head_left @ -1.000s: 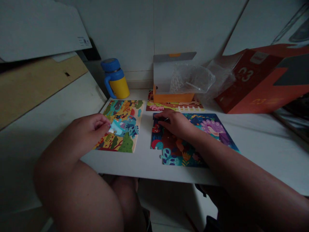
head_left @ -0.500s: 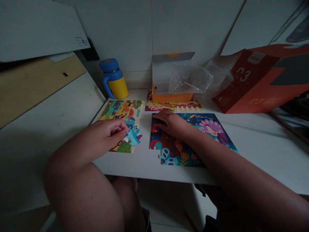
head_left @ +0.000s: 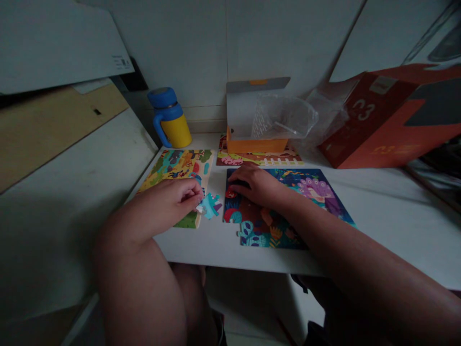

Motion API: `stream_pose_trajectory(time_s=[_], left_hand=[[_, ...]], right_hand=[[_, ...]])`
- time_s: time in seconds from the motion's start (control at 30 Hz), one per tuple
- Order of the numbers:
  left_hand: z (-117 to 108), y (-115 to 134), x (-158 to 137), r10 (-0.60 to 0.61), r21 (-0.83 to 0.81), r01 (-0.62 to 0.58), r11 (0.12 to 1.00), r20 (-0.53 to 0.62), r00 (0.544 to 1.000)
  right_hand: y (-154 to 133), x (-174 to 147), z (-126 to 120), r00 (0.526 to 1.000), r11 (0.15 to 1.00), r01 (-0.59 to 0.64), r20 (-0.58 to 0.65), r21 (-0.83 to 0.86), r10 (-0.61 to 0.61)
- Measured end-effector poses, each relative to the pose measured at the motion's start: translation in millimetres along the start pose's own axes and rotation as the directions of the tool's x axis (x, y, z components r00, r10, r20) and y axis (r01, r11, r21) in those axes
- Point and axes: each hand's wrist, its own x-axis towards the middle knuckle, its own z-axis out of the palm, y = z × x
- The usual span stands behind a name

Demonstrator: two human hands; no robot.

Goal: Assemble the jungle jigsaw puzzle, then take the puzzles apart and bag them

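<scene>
Pinched in my left hand (head_left: 187, 194) is a teal puzzle piece (head_left: 211, 205) with a purple patch, held just left of the dark blue jigsaw puzzle (head_left: 273, 216). That puzzle shows a purple peacock and sea plants; its lower left corner has a gap. My right hand (head_left: 252, 181) lies on the puzzle's upper left part, palm down with the fingers spread, covering some of the picture. Under my left hand and forearm, partly hidden, is a yellow and green picture sheet (head_left: 173, 166).
A blue and yellow flask (head_left: 175, 125) stands at the back left. Behind the puzzle, an open orange box (head_left: 257, 145) with clear plastic packaging (head_left: 284, 115) rests on a farm picture (head_left: 237, 159). A large red box (head_left: 382, 125) leans at the right. The table edge is near my lap.
My left hand has moved to the right with the teal puzzle piece, off the yellow sheet and closer to the dark blue puzzle. My right hand has stayed in place.
</scene>
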Motion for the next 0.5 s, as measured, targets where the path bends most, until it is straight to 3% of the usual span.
stream_pose_trajectory(time_s=[0.1, 0.23, 0.37, 0.5], left_hand=[[6.3, 4.4, 9.2, 0.046, -0.028, -0.047, 0.998, -0.033, 0.998], [13.5, 9.5, 22.4, 0.079, -0.056, -0.083, 0.995, -0.077, 0.994], [13.1, 0.3, 29.2, 0.022, -0.161, -0.047, 0.986, -0.156, 0.988], [10.3, -31.6, 28.1, -0.118, -0.151, 0.084, 0.985, -0.237, 0.964]], right_hand=[[-12.9, -4.5, -5.3, 0.998, 0.958, -0.038, -0.043, 0.284, 0.052], [-23.1, -9.5, -4.9, 0.981, 0.731, -0.184, 0.166, 0.657, 0.098], [-20.4, -9.1, -4.1, 0.964, 0.619, -0.266, 0.183, 0.739, 0.195], [-13.0, -7.8, -7.1, 0.96, 0.7, -0.26, 0.099, 0.665, 0.263]])
